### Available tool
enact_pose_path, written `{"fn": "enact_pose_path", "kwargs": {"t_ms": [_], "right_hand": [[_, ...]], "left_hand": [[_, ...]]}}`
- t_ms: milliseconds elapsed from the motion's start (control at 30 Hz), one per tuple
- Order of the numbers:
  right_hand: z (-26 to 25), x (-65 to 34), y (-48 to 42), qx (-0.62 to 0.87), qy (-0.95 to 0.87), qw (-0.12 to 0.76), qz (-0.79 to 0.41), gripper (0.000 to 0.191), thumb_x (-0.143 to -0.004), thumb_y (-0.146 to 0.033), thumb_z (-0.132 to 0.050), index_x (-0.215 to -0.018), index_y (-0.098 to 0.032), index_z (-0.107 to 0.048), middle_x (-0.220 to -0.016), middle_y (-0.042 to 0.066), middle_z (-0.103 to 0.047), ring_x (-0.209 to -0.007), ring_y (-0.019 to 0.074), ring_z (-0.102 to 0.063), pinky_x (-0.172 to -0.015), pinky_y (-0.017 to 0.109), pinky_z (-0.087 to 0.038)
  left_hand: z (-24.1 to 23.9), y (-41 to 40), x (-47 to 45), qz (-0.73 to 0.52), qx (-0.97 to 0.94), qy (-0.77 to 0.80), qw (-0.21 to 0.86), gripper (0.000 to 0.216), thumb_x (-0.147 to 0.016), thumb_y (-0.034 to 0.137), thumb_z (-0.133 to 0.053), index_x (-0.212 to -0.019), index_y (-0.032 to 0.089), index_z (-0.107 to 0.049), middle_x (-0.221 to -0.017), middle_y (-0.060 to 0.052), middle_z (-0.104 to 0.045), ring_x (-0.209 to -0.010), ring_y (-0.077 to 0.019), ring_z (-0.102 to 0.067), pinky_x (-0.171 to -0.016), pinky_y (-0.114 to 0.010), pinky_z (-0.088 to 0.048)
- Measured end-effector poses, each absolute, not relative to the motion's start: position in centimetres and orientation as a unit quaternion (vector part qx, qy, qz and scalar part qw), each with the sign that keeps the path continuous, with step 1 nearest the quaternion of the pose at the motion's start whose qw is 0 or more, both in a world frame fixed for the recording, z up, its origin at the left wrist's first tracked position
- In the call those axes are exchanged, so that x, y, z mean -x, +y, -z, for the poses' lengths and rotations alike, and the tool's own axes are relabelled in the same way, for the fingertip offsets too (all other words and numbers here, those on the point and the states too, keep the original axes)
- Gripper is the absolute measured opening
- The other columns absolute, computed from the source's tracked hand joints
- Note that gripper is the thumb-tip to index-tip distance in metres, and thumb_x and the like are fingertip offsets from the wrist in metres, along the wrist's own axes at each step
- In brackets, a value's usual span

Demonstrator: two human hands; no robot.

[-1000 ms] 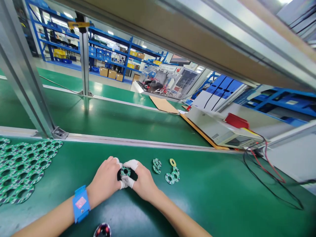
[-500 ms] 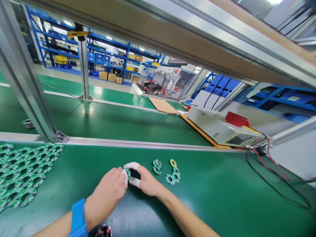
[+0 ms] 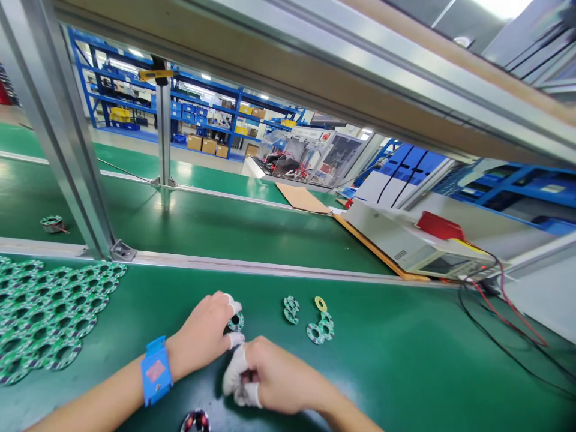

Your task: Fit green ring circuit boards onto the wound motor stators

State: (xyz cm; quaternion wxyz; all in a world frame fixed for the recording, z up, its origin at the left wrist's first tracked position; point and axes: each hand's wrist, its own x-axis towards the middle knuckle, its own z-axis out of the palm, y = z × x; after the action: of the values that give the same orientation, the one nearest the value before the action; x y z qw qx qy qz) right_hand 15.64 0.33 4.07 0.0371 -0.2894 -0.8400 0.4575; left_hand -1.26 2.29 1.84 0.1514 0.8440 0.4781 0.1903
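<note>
My left hand [image 3: 209, 327], with a blue wristband [image 3: 156, 371] and white finger covers, has its thumb and fingers around the rim of a small green ring-shaped circuit board [image 3: 240, 322]. Close in front of me, my right hand [image 3: 274, 372] is closed, its white-covered fingertips curled together; whatever they may hold is hidden. Below it, at the bottom edge, a round part with red and dark windings [image 3: 197, 422] is partly cut off. Right of the hands lie a few loose ring boards [image 3: 291, 309], more joined ones [image 3: 320, 330] and a yellow ring [image 3: 320, 303].
A panel of many ring boards [image 3: 54, 312] covers the bench's left side. An aluminium post [image 3: 74, 138] and rail [image 3: 261, 274] stand beyond it. A wound part [image 3: 53, 224] sits behind the rail. At right are a beige instrument [image 3: 405, 246] and its cables [image 3: 499, 330].
My right hand has come away from the ring board, moving down toward me, and its fingers have curled in. My left hand stays at the board. The view has shifted slightly.
</note>
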Motion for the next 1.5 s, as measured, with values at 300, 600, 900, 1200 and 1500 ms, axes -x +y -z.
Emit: {"fn": "enact_pose_path", "kwargs": {"t_ms": [300,600,900,1200,1500], "right_hand": [[-0.7,-13.4,-0.5,0.201,-0.847,0.149,-0.469,0.021,-0.068,-0.027,-0.070,-0.089,-0.024,-0.069,-0.071,-0.002,-0.055,-0.068,0.0128,-0.049,-0.067,0.020,-0.041],[0.9,-16.6,2.3,0.457,-0.809,0.198,-0.311,0.038,-0.065,-0.008,-0.066,-0.101,-0.020,-0.061,-0.074,-0.002,-0.052,-0.064,0.0137,-0.044,-0.063,0.025,-0.037],[0.6,-17.1,3.4,0.446,-0.841,0.166,-0.257,0.042,-0.067,-0.009,-0.066,-0.107,-0.020,-0.061,-0.073,-0.001,-0.055,-0.067,0.0151,-0.049,-0.064,0.025,-0.040],[-3.5,-24.5,7.6,0.617,-0.780,-0.001,-0.102,0.056,-0.071,0.004,-0.040,-0.123,-0.013,-0.054,-0.123,0.014,-0.055,-0.114,0.0242,-0.048,-0.090,0.034,-0.038],[-4.9,-24.5,7.4,0.657,-0.746,-0.090,-0.067,0.032,-0.066,-0.003,-0.047,-0.081,-0.021,-0.070,-0.086,0.005,-0.068,-0.083,0.0219,-0.062,-0.064,0.026,-0.039]], "left_hand": [[-2.4,14.5,10.6,-0.317,-0.667,0.668,0.093,0.031,-0.084,0.020,-0.044,-0.105,0.000,-0.054,-0.098,-0.014,-0.054,-0.106,-0.0314,-0.044,-0.093,-0.043,-0.033],[0.7,8.2,4.3,-0.251,-0.723,0.554,0.327,0.040,-0.082,0.045,-0.043,-0.075,0.013,-0.066,-0.070,-0.003,-0.064,-0.068,-0.0180,-0.057,-0.063,-0.025,-0.044],[0.0,2.7,2.0,-0.215,-0.752,0.505,0.364,0.033,-0.057,0.037,-0.071,-0.083,0.017,-0.065,-0.080,-0.002,-0.060,-0.074,-0.0184,-0.054,-0.065,-0.025,-0.040],[0.4,2.2,1.4,-0.208,-0.773,0.517,0.302,0.028,-0.064,0.033,-0.067,-0.088,0.019,-0.066,-0.087,-0.005,-0.057,-0.084,-0.0220,-0.052,-0.075,-0.031,-0.043],[-1.1,4.1,1.8,-0.256,-0.632,0.492,0.541,0.040,-0.070,0.039,-0.056,-0.101,0.014,-0.061,-0.092,-0.006,-0.063,-0.088,-0.0221,-0.058,-0.080,-0.032,-0.045]]}}
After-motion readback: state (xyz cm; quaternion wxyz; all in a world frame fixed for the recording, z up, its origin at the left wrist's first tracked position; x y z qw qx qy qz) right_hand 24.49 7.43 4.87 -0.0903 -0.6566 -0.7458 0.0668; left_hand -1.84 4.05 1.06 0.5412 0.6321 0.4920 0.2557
